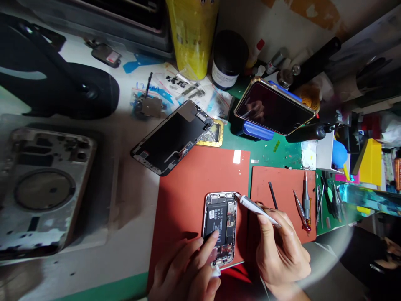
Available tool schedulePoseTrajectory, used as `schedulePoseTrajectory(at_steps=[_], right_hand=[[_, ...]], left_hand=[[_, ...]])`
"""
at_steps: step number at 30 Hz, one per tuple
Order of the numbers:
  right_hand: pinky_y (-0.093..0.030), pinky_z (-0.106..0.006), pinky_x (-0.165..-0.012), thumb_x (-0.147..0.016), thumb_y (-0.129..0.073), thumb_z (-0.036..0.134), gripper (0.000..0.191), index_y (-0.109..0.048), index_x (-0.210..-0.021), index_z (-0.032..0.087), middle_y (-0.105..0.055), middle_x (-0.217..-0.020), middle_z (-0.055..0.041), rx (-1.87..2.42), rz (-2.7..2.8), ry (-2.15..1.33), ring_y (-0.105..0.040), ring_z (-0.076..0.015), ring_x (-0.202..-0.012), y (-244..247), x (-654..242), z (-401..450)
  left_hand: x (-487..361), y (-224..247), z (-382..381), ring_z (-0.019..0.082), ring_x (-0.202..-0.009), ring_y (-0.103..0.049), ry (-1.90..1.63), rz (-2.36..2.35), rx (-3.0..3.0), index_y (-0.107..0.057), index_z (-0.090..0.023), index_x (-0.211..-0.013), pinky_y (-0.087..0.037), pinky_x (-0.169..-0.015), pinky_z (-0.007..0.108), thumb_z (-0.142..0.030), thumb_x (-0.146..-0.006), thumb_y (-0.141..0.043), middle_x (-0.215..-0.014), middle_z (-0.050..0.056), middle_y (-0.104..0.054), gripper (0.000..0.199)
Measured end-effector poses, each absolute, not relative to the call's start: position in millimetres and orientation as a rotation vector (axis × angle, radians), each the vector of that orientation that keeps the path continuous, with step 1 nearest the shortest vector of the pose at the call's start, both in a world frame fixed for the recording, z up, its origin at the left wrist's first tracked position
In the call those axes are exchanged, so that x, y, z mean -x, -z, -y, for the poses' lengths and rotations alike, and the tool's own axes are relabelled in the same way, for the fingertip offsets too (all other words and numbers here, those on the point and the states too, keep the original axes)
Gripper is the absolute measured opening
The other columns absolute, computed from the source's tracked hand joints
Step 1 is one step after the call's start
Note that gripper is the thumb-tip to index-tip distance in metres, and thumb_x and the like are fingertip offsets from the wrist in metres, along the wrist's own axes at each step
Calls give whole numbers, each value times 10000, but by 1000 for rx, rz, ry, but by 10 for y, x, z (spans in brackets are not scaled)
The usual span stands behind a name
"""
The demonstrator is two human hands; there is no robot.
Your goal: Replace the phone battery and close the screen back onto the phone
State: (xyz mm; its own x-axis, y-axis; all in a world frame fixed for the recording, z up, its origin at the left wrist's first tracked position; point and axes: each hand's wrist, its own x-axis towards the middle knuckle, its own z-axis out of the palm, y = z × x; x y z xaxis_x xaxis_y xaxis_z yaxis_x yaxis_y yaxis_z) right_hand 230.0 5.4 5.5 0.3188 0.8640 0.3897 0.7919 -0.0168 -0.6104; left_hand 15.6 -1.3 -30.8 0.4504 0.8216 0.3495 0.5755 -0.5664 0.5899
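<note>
We have the opened phone (231, 230) on the red mat (178, 209), a black battery (221, 215) inside it; a white box (324, 152) holds a blue bulb (339, 154). The phone's long axis runs away from us, far end leaning slightly right. Our right hand (283, 251) pinches a white tube (255, 207), tip slanting far-left to the phone's far right corner. Our left hand (188, 267) rests its index fingertip on the battery; whether it grips the small white piece (216, 272), we cannot tell

The white-and-green bench (134, 217) carries a large red mat (180, 200), a smaller mat (284, 196) and a blue stand (258, 130).
</note>
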Motion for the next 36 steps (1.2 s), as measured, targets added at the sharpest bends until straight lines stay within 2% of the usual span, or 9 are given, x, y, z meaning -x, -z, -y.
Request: schedulePoseTrajectory(at_steps=[5,19,26,36], right_hand=[[-692,-356,-728,-953,-748,-36,331,-749,-1200,184,-798,-978,-48,1806,1570,-69,-804,-214,-867,-92,-2290,-70],[-687,-356,-751,-919,-777,-58,388,-760,-1255,136,-806,-1025,-81,1772,1627,22,-814,-233,-923,-72,-2260,-6],[-688,-366,-744,-915,-744,-99,417,-753,-1272,116,-801,-1038,-98,1723,1635,6,-806,-237,-948,-115,-2221,-70],[-697,-375,-757,-915,-753,-95,425,-751,-1282,120,-807,-1040,-90,1738,1652,5,-805,-233,-947,-138,-2218,-58]], left_hand=[[-145,322,17,230,-1104,-665,-867,-1147,-2333,-603,-259,-870,-406,-1216,400,-148,-1024,-479,-1231,58,-859,227],[-143,332,27,221,-1120,-665,-833,-1163,-2345,-589,-268,-846,-384,-1239,410,-166,-1056,-455,-1254,33,-857,269],[-159,344,44,219,-1084,-690,-810,-1197,-2336,-594,-275,-848,-419,-1212,411,-175,-1042,-475,-1291,2,-846,248],[-150,326,9,243,-1103,-659,-843,-1139,-2360,-597,-257,-882,-428,-1144,428,-147,-1036,-475,-1233,60,-860,226]])
